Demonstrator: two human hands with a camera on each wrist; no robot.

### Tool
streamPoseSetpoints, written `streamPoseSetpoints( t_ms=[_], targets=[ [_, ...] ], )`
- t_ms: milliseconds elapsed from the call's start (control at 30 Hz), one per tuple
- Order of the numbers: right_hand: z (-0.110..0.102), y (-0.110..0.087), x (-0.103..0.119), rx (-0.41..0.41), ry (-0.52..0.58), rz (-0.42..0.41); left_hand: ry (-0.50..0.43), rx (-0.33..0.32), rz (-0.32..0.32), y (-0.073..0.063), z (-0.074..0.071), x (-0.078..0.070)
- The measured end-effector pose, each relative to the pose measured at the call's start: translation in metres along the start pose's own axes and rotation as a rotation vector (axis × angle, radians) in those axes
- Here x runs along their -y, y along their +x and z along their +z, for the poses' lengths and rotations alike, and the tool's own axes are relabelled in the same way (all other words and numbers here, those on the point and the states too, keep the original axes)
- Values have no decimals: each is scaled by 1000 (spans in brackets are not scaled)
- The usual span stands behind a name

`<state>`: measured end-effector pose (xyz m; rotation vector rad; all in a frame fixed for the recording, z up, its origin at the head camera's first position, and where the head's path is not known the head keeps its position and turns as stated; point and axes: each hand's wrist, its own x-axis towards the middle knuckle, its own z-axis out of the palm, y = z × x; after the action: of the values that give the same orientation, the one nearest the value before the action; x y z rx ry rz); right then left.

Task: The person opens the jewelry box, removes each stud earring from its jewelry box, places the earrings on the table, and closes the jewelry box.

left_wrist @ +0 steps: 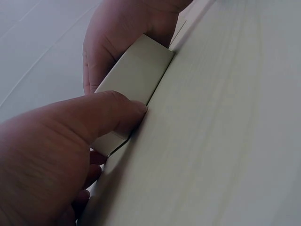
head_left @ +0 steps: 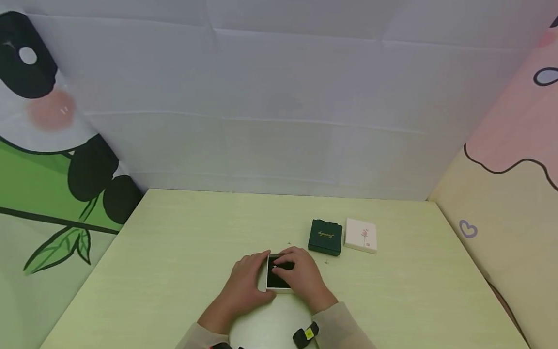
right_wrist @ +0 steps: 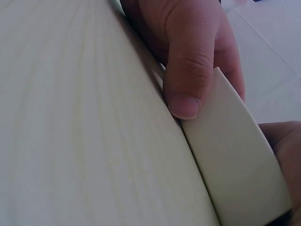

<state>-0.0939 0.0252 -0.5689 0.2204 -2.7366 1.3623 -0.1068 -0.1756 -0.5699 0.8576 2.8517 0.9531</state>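
Note:
A small open box (head_left: 279, 291) with pale sides and a black lining rests on the table in front of me. My left hand (head_left: 245, 283) grips its left side, thumb at the near corner and fingers at the far one. The left thumb (left_wrist: 115, 110) presses low on the pale front wall in the left wrist view. My right hand (head_left: 302, 274) reaches over the box from the right, thumb and index fingertips pinching a tiny shiny piece (head_left: 274, 266) close over the black lining. What kind of piece this is, I cannot tell. In the right wrist view only part of the right hand (right_wrist: 289, 150) shows.
Behind the right hand lie a dark green box (head_left: 325, 237) with gold lettering and a white card-like box (head_left: 361, 235) with a flower print. Two tiny pieces lie on the table (head_left: 196, 232), one beyond the open box and one near the green box. White cloth (head_left: 279, 97) hangs behind.

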Motion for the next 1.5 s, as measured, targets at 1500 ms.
streamPoseSetpoints(
  t_ms=[1500],
  targets=[
    [-2, 5, 4, 55, -67, -3, 6, -4, 4, 0, 0, 0]
  ],
)
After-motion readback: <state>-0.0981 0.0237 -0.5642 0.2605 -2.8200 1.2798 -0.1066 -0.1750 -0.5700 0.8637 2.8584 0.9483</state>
